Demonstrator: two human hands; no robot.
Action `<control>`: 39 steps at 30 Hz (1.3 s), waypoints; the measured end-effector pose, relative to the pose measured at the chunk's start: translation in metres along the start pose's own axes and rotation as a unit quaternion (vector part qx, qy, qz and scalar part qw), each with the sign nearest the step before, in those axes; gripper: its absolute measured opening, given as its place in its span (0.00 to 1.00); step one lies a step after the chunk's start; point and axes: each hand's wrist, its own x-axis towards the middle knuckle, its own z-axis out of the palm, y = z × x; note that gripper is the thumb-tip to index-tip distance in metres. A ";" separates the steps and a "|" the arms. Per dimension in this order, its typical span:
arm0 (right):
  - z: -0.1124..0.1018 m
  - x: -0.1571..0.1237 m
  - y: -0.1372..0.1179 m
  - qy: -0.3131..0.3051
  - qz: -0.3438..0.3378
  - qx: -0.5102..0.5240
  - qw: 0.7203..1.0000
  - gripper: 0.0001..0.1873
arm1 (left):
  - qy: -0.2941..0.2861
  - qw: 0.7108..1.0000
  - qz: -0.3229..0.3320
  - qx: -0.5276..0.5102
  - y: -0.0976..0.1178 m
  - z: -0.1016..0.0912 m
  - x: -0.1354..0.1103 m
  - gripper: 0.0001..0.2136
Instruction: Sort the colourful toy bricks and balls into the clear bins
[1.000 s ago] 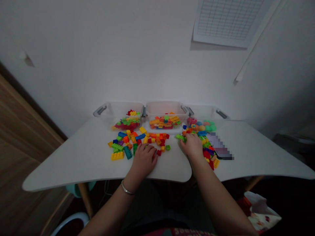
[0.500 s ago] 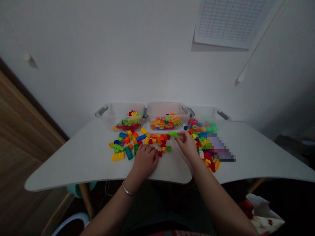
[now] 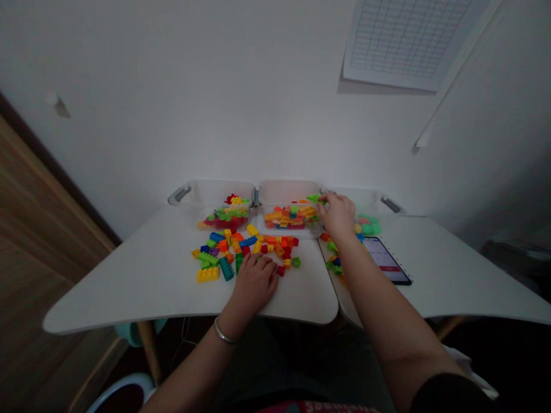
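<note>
Pinching a green toy brick (image 3: 314, 198) in the fingertips, my right hand (image 3: 338, 217) hangs over the back corner of the middle clear bin (image 3: 290, 192), above its orange and yellow bricks (image 3: 287, 217). My left hand (image 3: 253, 284) lies curled on the white table (image 3: 301, 304), fingers against a loose pile of bricks (image 3: 241, 249); whether it holds one, I cannot tell. A phone (image 3: 384, 259) lies on the table beyond my right forearm.
</note>
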 end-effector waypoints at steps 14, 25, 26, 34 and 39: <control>0.018 -0.010 0.014 -0.084 -0.105 -0.017 0.991 0.29 | 0.000 1.000 -0.002 -0.007 -0.001 0.002 -0.001 0.10; -0.013 -0.041 0.036 -0.097 -0.110 0.027 0.989 0.25 | 0.001 1.000 -0.002 -0.008 0.000 0.001 -0.001 0.10; -0.018 -0.046 0.038 -0.118 -0.108 0.009 0.987 0.22 | 0.000 1.000 -0.002 -0.007 0.000 0.001 -0.001 0.10; -0.032 -0.095 0.042 -0.237 -0.077 -0.133 0.959 0.18 | -0.012 1.000 -0.013 -0.006 0.000 0.001 0.000 0.10; -0.021 -0.117 0.040 -0.250 -0.076 -0.136 0.956 0.20 | -0.010 1.000 -0.008 -0.002 0.000 0.001 0.000 0.11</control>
